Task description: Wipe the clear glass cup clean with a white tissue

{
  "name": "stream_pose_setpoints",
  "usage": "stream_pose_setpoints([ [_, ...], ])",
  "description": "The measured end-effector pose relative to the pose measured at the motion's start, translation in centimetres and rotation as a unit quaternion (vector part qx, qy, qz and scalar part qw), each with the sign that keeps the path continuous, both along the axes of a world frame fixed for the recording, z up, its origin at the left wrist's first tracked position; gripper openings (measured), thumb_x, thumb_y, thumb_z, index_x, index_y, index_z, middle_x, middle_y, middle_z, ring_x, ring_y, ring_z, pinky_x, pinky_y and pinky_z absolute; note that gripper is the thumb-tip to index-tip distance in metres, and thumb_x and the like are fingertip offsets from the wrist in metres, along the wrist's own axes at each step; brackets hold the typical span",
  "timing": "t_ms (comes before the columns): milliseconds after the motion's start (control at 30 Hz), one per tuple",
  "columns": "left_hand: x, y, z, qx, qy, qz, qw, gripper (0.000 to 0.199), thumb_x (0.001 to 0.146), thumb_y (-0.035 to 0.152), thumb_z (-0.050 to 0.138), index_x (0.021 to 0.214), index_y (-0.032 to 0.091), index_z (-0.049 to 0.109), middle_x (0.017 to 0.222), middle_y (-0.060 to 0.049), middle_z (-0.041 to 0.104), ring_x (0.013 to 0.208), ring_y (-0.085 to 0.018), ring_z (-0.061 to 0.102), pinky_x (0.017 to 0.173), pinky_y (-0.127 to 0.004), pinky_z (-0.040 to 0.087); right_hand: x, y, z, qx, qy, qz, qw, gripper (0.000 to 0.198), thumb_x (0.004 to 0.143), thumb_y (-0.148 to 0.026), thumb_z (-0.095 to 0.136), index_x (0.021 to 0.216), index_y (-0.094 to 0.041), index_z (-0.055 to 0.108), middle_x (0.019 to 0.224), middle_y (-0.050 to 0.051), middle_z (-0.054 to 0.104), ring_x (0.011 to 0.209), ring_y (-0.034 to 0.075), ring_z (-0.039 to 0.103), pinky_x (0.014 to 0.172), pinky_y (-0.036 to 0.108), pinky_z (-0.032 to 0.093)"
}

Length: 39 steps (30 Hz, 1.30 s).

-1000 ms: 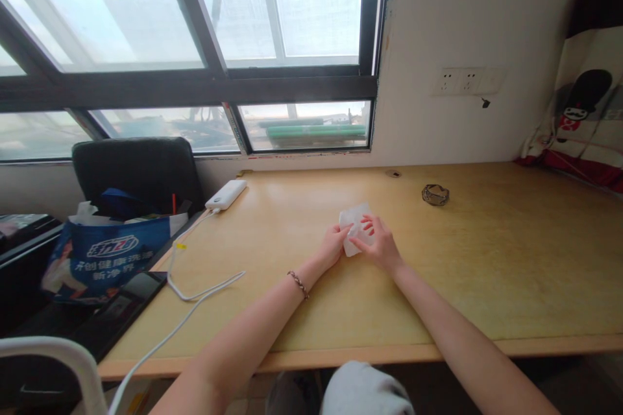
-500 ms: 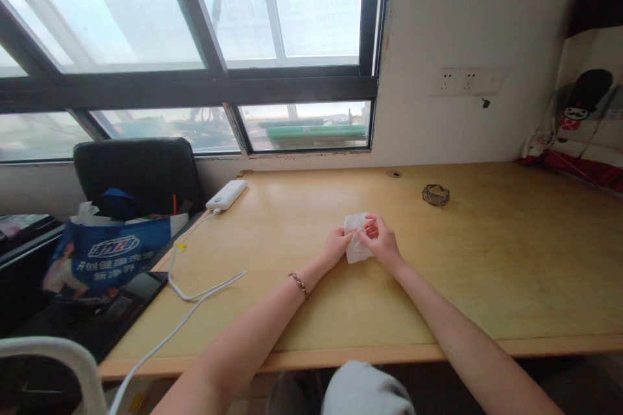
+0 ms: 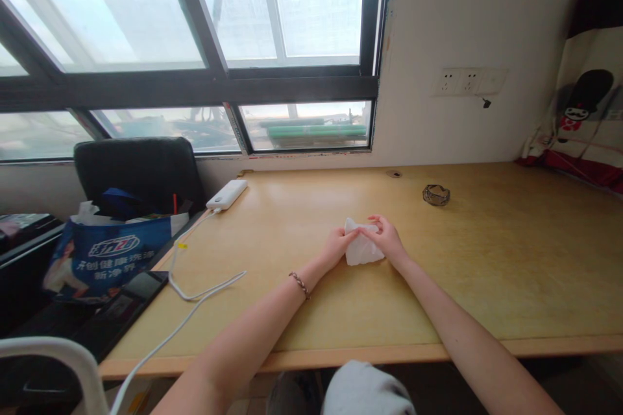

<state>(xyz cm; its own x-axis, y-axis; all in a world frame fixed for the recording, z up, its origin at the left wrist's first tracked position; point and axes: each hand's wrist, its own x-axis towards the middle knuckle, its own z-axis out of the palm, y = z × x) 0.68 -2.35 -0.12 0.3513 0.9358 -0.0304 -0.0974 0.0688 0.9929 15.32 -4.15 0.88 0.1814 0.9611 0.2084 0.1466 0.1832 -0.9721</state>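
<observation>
A thin, crumpled white tissue [image 3: 364,251] is held between both hands above the middle of the desk. My left hand [image 3: 337,246] pinches its left side, the thumb lying on top and the other fingers hidden behind it. At the upper right edge, my right hand [image 3: 388,238] grips the tissue between thumb and fingers. The two thumbs nearly meet at the centre. Most of the sheet hangs down below them toward me. A braided bracelet [image 3: 300,285] circles my left wrist.
On the wooden desk [image 3: 511,259], a dark patterned ring-shaped object [image 3: 436,194] lies at the back right. A white power bank [image 3: 227,195] with a white cable [image 3: 195,298] rests along the left edge. Left of the desk stand a black chair [image 3: 139,165] and a blue bag [image 3: 107,253].
The tissue has spread out to the right and its lower part now hangs wider. My right thumb has moved up onto its upper edge, and my left hand has barely moved.
</observation>
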Motion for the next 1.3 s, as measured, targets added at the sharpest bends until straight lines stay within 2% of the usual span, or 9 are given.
stream_pose_setpoints([
  [100,-0.1,0.0,0.0,-0.011,-0.026,-0.01,1.0,0.037,0.062,0.045,0.062,0.062,0.008,0.062,0.058,-0.005,0.06,0.048,-0.012,0.05,0.047,-0.022,0.033,0.2,0.0,-0.2,0.002,-0.041,-0.024,0.999,0.032,0.057,-0.036,0.064,0.082,-0.017,0.057,0.067,0.001,0.061,0.057,0.015,0.054,0.053,0.025,0.043],
  [300,0.1,0.0,-0.1,-0.063,-0.115,-0.023,0.991,0.037,0.063,0.042,0.064,0.073,0.006,0.063,0.071,-0.01,0.064,0.062,-0.018,0.057,0.06,-0.028,0.042,1.2,0.7,-0.8,0.002,0.08,-0.095,0.992,0.028,0.059,-0.036,0.063,0.076,-0.015,0.056,0.069,0.004,0.062,0.059,0.015,0.056,0.051,0.025,0.044],
  [500,-0.1,0.7,0.6,-0.093,-0.239,0.079,0.963,0.036,0.067,0.039,0.062,0.088,0.009,0.06,0.095,-0.012,0.062,0.082,-0.021,0.058,0.073,-0.032,0.046,1.8,1.1,-0.7,0.033,0.15,-0.19,0.97,0.028,0.063,-0.039,0.062,0.076,-0.016,0.052,0.066,0.001,0.058,0.052,0.01,0.053,0.048,0.021,0.043],
  [567,-0.2,0.7,1.0,-0.07,-0.286,0.091,0.951,0.035,0.071,0.037,0.059,0.095,0.011,0.058,0.106,-0.011,0.058,0.095,-0.021,0.055,0.081,-0.032,0.043,1.0,0.8,-0.6,0.011,0.183,-0.153,0.971,0.031,0.062,-0.04,0.063,0.079,-0.017,0.051,0.071,0.001,0.057,0.056,0.011,0.056,0.05,0.022,0.045],
  [700,0.4,-0.1,1.4,-0.036,-0.324,0.048,0.944,0.037,0.075,0.037,0.054,0.103,0.012,0.055,0.114,-0.011,0.054,0.108,-0.021,0.047,0.092,-0.032,0.036,-1.8,-0.4,-0.6,-0.06,0.221,0.025,0.973,0.048,0.053,-0.032,0.072,0.092,-0.019,0.048,0.086,0.003,0.06,0.076,0.016,0.06,0.067,0.027,0.049],
  [800,1.1,-0.9,1.4,-0.048,-0.32,0.003,0.946,0.037,0.076,0.036,0.053,0.104,0.011,0.055,0.113,-0.013,0.054,0.108,-0.022,0.047,0.094,-0.035,0.034,-3.1,-1.2,-0.4,-0.045,0.212,0.094,0.972,0.047,0.053,-0.026,0.072,0.095,-0.017,0.052,0.09,0.004,0.063,0.084,0.018,0.059,0.078,0.03,0.045],
  [933,1.3,-1.3,1.2,-0.051,-0.315,-0.009,0.948,0.033,0.074,0.031,0.056,0.101,0.011,0.057,0.114,-0.012,0.053,0.108,-0.022,0.047,0.095,-0.036,0.033,-2.5,-1.3,0.2,-0.031,0.29,0.101,0.951,0.037,0.059,-0.026,0.069,0.092,-0.016,0.057,0.094,0.005,0.063,0.086,0.018,0.058,0.08,0.031,0.045],
  [1067,0.9,-1.0,1.1,-0.049,-0.306,0.008,0.951,0.031,0.074,0.029,0.057,0.098,0.01,0.058,0.112,-0.013,0.054,0.106,-0.022,0.048,0.093,-0.036,0.034,-1.3,-1.0,0.5,-0.055,0.344,0.055,0.936,0.032,0.057,-0.027,0.07,0.086,-0.017,0.06,0.088,0.004,0.064,0.075,0.015,0.059,0.063,0.025,0.049],
  [1300,0.5,-0.6,0.8,-0.075,-0.284,0.04,0.955,0.032,0.076,0.033,0.053,0.097,0.01,0.057,0.102,-0.012,0.06,0.089,-0.021,0.058,0.082,-0.035,0.044,-1.3,-0.8,0.1,-0.037,0.286,0.001,0.958,0.028,0.064,-0.037,0.063,0.081,-0.016,0.06,0.073,0.001,0.06,0.06,0.01,0.052,0.044,0.017,0.043],
])
